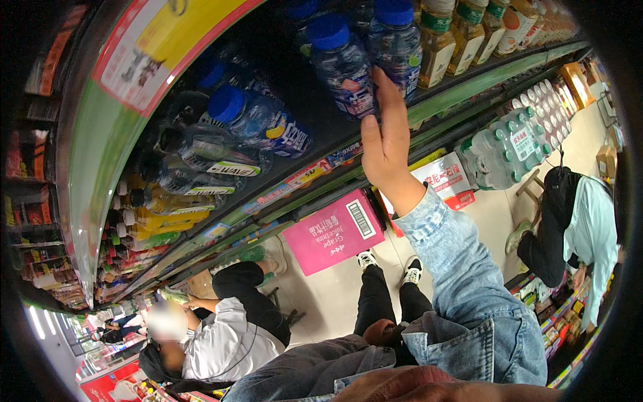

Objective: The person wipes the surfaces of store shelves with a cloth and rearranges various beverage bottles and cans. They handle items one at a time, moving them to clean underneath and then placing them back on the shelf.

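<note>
My right hand, in a light denim sleeve, reaches up to the drink shelf. Its fingers lie along the right side of a blue-capped plastic bottle, between it and a second blue-capped bottle. The thumb is apart from the fingers, near the first bottle's base; the far side of the grip is hidden. A skin-toned patch at the jacket's lower front may be my left hand; it is mostly covered, and its fingers cannot be made out. Another blue-capped bottle leans on the shelf at left.
Amber drink bottles stand at right. Below the shelf are a pink juice carton and wrapped water bottles. A seated person in white is at lower left; another person in pale green is at right.
</note>
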Demonstrator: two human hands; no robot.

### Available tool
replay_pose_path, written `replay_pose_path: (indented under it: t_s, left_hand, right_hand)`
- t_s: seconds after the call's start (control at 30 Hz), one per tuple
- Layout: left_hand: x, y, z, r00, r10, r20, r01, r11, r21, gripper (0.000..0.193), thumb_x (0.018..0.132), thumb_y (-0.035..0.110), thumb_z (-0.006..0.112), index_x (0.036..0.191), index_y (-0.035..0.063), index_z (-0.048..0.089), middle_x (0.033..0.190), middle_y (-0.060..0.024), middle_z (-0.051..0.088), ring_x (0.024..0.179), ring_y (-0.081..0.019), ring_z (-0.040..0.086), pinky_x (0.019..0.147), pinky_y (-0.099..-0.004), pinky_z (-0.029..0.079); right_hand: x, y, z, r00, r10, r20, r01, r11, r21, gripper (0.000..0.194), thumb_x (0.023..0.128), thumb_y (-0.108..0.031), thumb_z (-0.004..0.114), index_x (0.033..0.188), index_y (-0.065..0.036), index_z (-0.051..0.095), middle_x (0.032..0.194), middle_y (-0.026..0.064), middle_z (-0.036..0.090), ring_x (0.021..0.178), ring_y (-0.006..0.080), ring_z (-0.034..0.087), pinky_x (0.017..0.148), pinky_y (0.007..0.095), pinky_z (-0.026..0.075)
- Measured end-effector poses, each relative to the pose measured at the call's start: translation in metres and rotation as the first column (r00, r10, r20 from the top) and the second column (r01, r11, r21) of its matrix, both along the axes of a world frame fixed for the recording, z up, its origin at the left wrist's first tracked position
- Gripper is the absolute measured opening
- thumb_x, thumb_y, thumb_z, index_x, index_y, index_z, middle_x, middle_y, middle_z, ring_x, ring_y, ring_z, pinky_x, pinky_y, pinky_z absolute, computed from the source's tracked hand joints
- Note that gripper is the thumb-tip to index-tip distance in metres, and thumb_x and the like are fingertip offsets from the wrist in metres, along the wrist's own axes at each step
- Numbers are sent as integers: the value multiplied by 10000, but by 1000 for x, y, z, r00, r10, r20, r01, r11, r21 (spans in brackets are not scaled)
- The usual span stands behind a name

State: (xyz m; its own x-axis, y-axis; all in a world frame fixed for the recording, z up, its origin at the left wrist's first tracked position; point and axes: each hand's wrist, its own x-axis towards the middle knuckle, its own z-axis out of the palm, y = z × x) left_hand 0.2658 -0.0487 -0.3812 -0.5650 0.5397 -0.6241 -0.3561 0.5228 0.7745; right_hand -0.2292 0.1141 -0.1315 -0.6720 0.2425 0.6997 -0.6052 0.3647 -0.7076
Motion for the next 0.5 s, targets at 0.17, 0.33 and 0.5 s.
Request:
replay_pose_path:
  t_s: [0.17,0.33,0.5]
  left_hand:
    - [-2,-4,6,1000,13,-11,-13,1000,0,341,882,338,625,1066,51,641,1032,-185,630,950,-368,610,799,-432,497]
    - [-4,-2,9,999,43,-11,-43,999,-23,351,878,343,625,1072,51,640,1035,-188,630,946,-364,612,810,-434,498]
    - [-9,4,12,999,31,39,-30,999,-26,376,873,359,627,1099,60,629,1046,-181,625,941,-359,613,821,-438,500]
  right_hand:
    - [-5,-1,5,999,-23,49,26,999,-47,555,913,-127,528,1410,70,379,1367,290,448,1244,442,451,1069,440,342]
    - [-4,-10,9,981,-92,172,82,995,61,749,800,-153,677,1436,53,338,1352,299,446,1249,424,453,1067,443,348]
    - [-13,-28,0,968,-116,220,116,993,12,835,757,-101,731,1456,18,290,1332,293,449,1233,434,464,1041,441,381]
